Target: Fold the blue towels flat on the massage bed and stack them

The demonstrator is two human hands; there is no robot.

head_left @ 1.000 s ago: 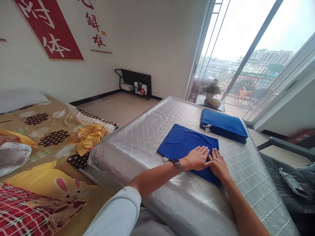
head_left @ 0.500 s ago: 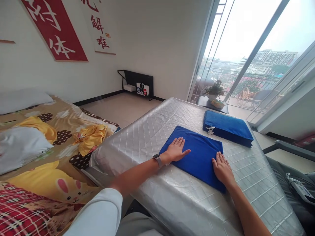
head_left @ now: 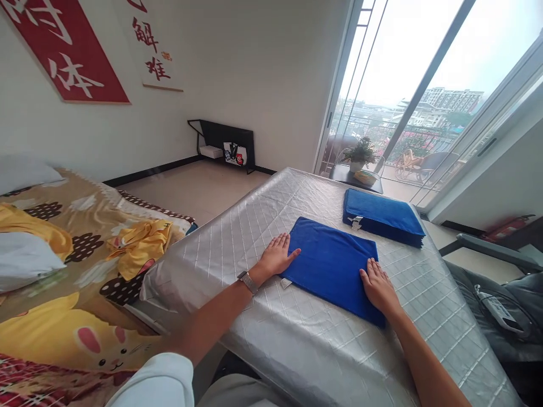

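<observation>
A blue folded towel (head_left: 331,263) lies flat on the silver quilted mattress (head_left: 237,249) in front of me. At its left edge rests my left hand (head_left: 278,256), palm down with the thumb spread over the cloth. My right hand (head_left: 379,285) lies flat along the right edge, its fingers stretched out. Neither hand grips anything. A small white tag (head_left: 286,282) sticks out at the towel's near left corner. Farther back on the right is a stack of blue towels (head_left: 384,217), with white labels at its left end.
To the left is a bed with a patterned blanket (head_left: 93,203), a bundled yellow cloth (head_left: 139,243) and a white pillow (head_left: 29,260). A dark armchair (head_left: 470,282) with a white device (head_left: 498,311) stands right. A potted plant (head_left: 360,152) sits by the sliding glass door.
My left hand has slid left from the towel's top to its left edge, uncovering the tag. My right hand stays at the right edge. The view has turned slightly right.
</observation>
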